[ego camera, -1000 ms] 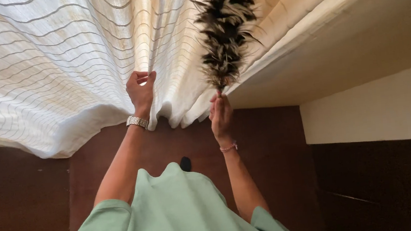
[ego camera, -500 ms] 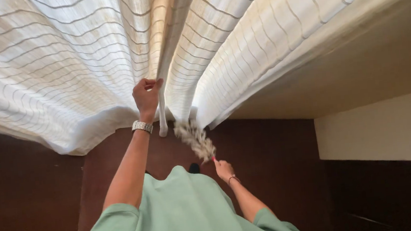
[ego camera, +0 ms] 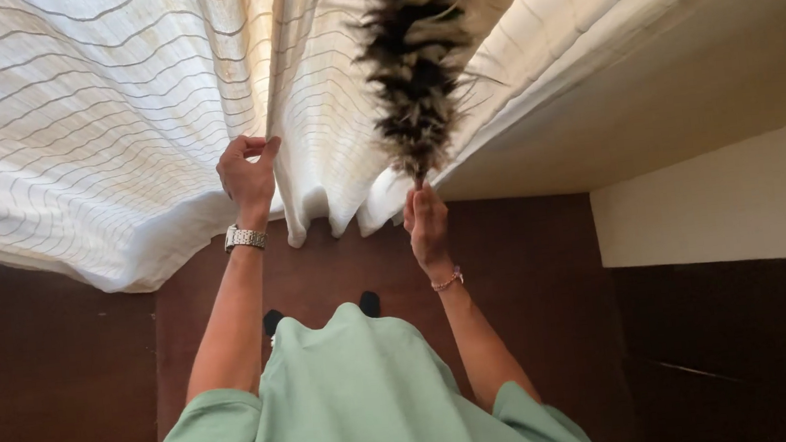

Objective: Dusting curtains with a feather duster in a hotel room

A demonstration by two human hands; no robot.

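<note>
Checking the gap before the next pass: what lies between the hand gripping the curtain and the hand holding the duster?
In the head view, a hanging fold of the white striped curtain lies between the left hand and the right hand holding the feather duster.

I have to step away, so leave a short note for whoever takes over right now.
Left hand: pinching a fold of the white striped fabric curtain, holding it aside.
Right hand: gripping the handle of the dark brown and cream feather duster, feathers raised against the curtain folds.
Done: cannot tell which folds are dusted.
Left: no way to judge from this view; both hands are occupied.
</note>
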